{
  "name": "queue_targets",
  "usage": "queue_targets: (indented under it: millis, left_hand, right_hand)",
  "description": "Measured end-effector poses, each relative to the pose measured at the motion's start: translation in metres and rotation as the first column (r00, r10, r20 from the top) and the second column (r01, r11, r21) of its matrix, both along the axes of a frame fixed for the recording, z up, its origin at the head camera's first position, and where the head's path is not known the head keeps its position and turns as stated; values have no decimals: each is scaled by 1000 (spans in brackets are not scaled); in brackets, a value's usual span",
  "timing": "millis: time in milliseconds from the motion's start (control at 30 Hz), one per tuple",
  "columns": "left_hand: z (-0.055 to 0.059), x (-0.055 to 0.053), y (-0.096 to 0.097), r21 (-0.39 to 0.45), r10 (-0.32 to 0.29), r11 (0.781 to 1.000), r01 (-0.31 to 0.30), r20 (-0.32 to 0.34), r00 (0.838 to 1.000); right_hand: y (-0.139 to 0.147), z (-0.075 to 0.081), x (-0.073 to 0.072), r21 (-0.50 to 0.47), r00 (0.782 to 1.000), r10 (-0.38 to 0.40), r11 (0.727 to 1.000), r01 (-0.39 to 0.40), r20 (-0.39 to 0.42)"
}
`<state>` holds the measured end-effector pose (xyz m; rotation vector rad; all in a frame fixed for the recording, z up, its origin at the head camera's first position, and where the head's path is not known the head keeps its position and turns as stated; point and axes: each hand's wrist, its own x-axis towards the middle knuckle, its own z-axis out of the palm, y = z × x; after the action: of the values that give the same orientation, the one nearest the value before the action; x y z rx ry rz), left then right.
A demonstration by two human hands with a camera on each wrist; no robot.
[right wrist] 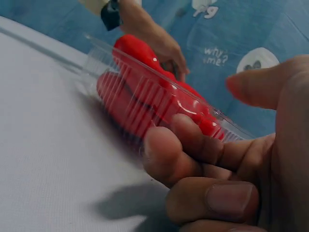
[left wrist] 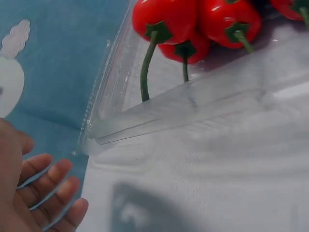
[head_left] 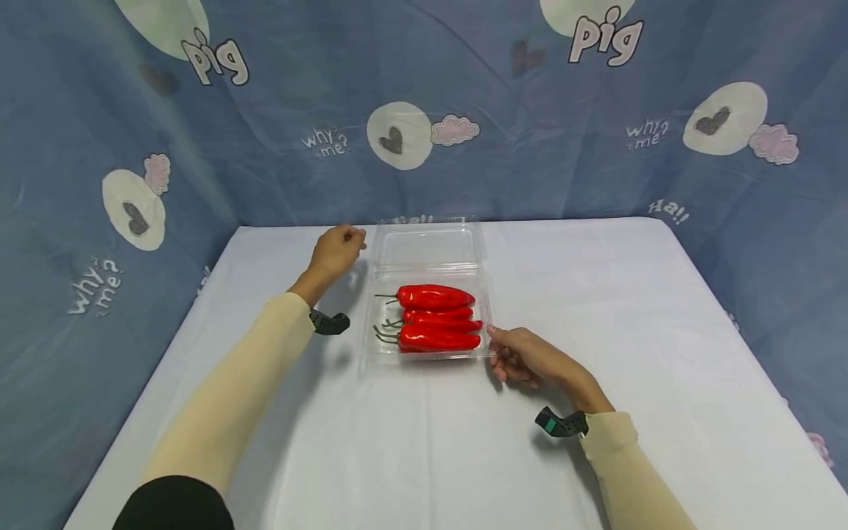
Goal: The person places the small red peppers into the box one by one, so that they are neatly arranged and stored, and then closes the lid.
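A clear plastic clamshell box (head_left: 371, 324) lies on the white table with its lid (head_left: 427, 246) raised at the back. Several glossy red peppers (head_left: 433, 297) with green stems lie side by side in its base, stems toward the left. My left hand (head_left: 336, 254) is beside the lid's left edge; the left wrist view shows its fingers (left wrist: 46, 186) relaxed and apart from the plastic. At the box's front right corner is my right hand (head_left: 523, 357). Its bent fingers (right wrist: 164, 150) are right at the side wall, while the thumb (right wrist: 256, 87) stands apart from them.
White cloth covers the table (head_left: 662, 331), and a blue printed curtain (head_left: 278, 96) hangs behind and at both sides. Each wrist wears a dark strap (head_left: 563, 423). The lid reaches close to the table's back edge.
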<state>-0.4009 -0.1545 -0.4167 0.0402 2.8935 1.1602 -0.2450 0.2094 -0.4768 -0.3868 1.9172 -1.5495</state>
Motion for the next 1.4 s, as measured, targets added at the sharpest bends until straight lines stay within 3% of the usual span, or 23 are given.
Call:
queue_targets:
  millis: [200, 367, 600, 1133, 1400]
  left_hand:
    - [-11, -12, 2, 106, 88, 989, -103, 132, 987]
    - [-21, -20, 6, 143, 94, 982, -125, 204, 974]
    - [-30, -23, 9, 167, 90, 978, -128, 218, 972]
    - [-35, -25, 12, 207, 60, 971, -119, 272, 960]
    - [-36, -23, 11, 244, 18, 967, -78, 241, 970]
  right_hand:
    - [2, -5, 0, -98, 998, 56, 994, -54, 23]
    - [3, -6, 0, -145, 998, 47, 989, -41, 42]
    - [3, -6, -1, -158, 998, 55, 986, -48, 41]
    - [4, -4, 0, -130, 999, 38, 991, -32, 39]
    - [5, -4, -1, -126, 999, 37, 992, -32, 34]
